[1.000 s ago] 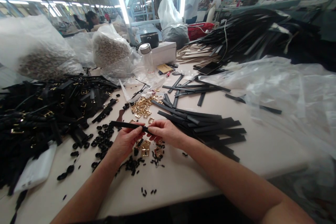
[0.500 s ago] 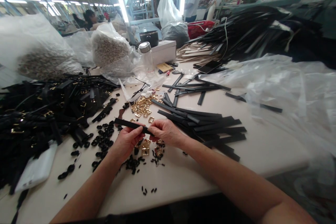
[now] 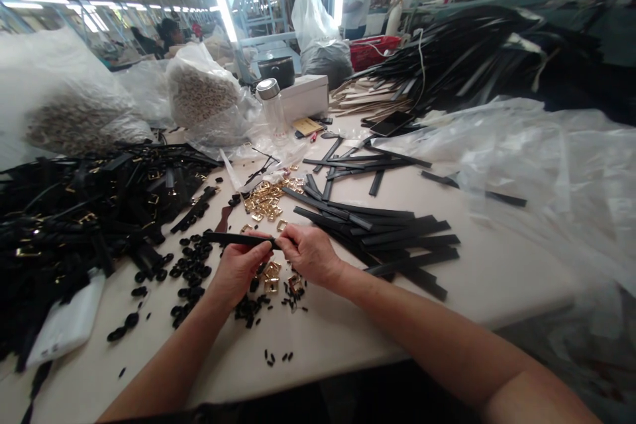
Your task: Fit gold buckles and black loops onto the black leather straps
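A flat black strap (image 3: pixel 233 238) lies across both my hands above the middle of the table. My left hand (image 3: pixel 238 265) is closed on it, thumb on top, and the strap's free end sticks out to the left. At the strap's right end, my right hand (image 3: pixel 311 253) pinches it; what its fingertips cover is hidden. Gold buckles (image 3: pixel 268 199) lie in a heap just beyond my hands, and a few more gold buckles (image 3: pixel 271 277) sit below them. Small black pieces (image 3: pixel 248 310) are scattered nearer to me. Round black coiled pieces (image 3: pixel 191 265) lie left of my left hand.
Loose black straps (image 3: pixel 397 228) are piled on the right. Finished-looking straps with buckles (image 3: pixel 74 212) heap up on the left. Behind stand a glass bottle (image 3: pixel 272 109), a white box (image 3: pixel 305 98) and filled plastic bags (image 3: pixel 201 86). Clear plastic sheeting (image 3: pixel 536 152) covers the right side.
The strap has turned a little closer to level, its left end dropping slightly. My right hand has rolled over, its fingers now more curled at the strap's end. The whole view has shifted slightly.
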A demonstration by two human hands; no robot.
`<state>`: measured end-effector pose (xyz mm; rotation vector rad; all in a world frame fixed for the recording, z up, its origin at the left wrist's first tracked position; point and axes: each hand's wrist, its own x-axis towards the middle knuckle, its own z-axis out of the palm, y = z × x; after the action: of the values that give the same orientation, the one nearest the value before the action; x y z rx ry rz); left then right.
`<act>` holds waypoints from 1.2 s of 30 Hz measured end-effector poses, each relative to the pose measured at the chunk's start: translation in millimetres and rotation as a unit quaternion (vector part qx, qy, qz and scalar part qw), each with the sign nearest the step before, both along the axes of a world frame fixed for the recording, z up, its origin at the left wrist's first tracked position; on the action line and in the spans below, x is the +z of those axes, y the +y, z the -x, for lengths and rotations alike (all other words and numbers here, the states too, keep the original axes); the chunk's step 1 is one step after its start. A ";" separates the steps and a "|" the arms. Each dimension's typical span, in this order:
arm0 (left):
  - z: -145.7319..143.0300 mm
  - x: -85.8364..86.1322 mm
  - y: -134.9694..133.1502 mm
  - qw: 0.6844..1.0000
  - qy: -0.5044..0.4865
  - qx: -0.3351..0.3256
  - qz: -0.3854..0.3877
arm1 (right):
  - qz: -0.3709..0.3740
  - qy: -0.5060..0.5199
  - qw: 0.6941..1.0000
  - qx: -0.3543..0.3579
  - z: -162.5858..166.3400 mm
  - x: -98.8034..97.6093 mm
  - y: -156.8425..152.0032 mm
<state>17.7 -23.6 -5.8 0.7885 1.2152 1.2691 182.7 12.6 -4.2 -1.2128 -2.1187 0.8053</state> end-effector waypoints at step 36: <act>11.7 -1.9 12.1 0.991 -0.127 -0.002 0.049 | 0.412 0.347 0.843 -0.005 4.2 -7.1 9.2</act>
<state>6.0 -11.5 -7.7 0.5401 1.0596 1.2551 178.5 21.8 -11.2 -1.0400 -1.1587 1.9240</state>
